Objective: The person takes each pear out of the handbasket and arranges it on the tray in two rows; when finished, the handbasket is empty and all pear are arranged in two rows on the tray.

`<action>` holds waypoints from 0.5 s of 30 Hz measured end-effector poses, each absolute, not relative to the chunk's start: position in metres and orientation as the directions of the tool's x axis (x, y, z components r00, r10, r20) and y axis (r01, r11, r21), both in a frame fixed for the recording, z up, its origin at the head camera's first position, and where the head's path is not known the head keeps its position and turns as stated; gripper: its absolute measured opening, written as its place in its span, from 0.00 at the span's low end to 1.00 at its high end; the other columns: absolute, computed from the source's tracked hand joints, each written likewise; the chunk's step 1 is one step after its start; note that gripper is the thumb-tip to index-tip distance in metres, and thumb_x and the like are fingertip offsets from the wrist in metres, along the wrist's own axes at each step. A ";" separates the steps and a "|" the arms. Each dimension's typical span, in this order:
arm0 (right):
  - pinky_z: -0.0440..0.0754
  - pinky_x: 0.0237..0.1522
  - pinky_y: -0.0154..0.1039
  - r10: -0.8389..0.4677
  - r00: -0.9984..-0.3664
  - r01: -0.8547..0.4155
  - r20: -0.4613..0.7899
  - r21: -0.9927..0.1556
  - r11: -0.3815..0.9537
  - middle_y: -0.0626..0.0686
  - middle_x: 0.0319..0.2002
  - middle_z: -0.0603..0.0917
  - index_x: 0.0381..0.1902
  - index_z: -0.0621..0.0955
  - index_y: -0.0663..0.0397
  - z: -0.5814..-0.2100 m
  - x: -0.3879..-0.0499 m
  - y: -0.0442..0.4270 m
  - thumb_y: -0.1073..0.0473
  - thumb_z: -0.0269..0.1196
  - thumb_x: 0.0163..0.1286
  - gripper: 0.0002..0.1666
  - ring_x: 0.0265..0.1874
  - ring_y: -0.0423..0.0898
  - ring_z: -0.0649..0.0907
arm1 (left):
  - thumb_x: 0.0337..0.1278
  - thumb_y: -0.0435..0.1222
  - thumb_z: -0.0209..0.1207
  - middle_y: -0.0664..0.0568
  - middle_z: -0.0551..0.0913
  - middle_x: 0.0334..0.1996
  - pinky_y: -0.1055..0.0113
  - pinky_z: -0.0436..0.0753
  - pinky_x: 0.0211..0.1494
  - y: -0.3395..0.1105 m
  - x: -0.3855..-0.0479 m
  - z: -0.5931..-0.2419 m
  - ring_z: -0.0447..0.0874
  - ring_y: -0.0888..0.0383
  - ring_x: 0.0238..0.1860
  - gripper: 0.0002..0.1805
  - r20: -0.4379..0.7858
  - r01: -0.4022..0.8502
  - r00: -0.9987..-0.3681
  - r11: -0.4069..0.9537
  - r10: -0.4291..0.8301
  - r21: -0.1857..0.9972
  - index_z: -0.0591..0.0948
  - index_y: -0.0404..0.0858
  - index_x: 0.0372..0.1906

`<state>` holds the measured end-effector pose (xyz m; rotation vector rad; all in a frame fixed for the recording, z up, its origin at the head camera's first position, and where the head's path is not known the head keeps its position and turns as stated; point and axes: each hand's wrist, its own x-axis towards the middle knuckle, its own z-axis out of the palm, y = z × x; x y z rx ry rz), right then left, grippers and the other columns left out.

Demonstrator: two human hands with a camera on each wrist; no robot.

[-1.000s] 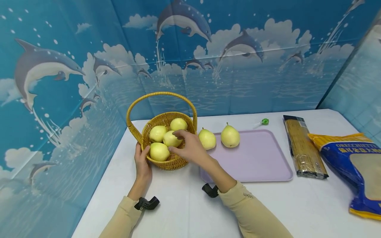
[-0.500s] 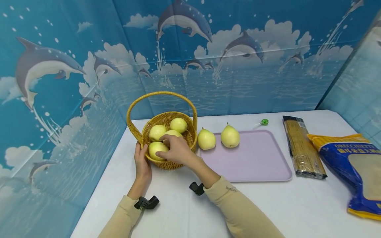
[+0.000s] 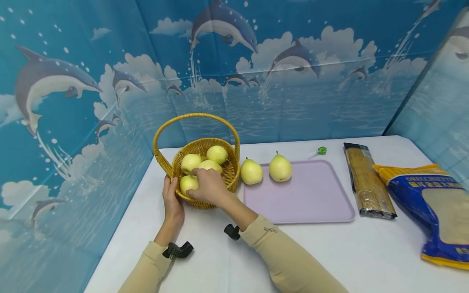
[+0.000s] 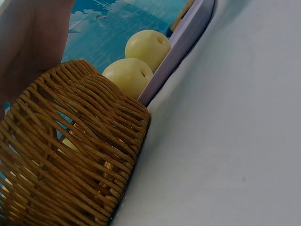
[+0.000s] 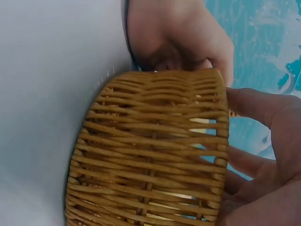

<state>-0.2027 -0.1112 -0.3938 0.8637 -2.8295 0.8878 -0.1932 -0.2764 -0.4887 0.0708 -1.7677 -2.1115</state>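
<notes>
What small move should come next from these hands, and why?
Probably the right hand should lift the front pear from the basket: it appears to grip that pear, the left hand holds the basket, and the tray has bare space.

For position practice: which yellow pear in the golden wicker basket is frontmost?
The yellow pear in the right grip; three other pears visible in the basket lie farther back.

On the table (image 3: 227, 272), the basket (image 3: 230, 174) stands left of the tray (image 3: 300, 199), four pears (image 3: 217, 155) inside. The left hand (image 3: 173, 203) is at its left side, the right hand (image 3: 209, 186) over the frontmost pear (image 3: 187, 184). Two more pears (image 3: 280, 169) stand at the tray's back left. A lollipop (image 3: 321, 150) lies behind the tray, a noodle packet (image 3: 368, 179) right of it, a bag (image 3: 410, 195) farther right.
</notes>
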 end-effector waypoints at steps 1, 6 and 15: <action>0.78 0.59 0.55 -0.494 -0.843 -0.528 0.213 -0.501 0.686 0.52 0.52 0.91 0.63 0.84 0.54 -0.395 -0.201 -0.112 0.44 0.76 0.63 0.34 0.52 0.54 0.88 | 0.83 0.43 0.44 0.49 0.70 0.72 0.73 0.70 0.71 -0.277 -0.193 -0.489 0.68 0.54 0.74 0.26 0.201 0.255 -0.925 -0.134 -0.323 0.958 0.64 0.44 0.79; 0.87 0.54 0.51 -0.464 -0.864 -0.496 0.194 -0.479 0.724 0.55 0.51 0.91 0.63 0.84 0.55 -0.399 -0.197 -0.117 0.46 0.75 0.65 0.32 0.51 0.56 0.88 | 0.83 0.43 0.44 0.49 0.70 0.73 0.73 0.70 0.72 -0.277 -0.192 -0.490 0.68 0.54 0.75 0.27 0.208 0.260 -0.923 -0.126 -0.323 0.957 0.64 0.44 0.79; 0.86 0.55 0.48 -0.503 -0.853 -0.491 0.137 -0.535 0.687 0.57 0.54 0.88 0.67 0.79 0.58 -0.406 -0.206 -0.127 0.47 0.75 0.67 0.36 0.54 0.55 0.87 | 0.84 0.42 0.43 0.47 0.70 0.73 0.72 0.69 0.72 -0.276 -0.191 -0.489 0.66 0.52 0.76 0.26 0.219 0.274 -0.923 -0.142 -0.316 0.951 0.64 0.43 0.79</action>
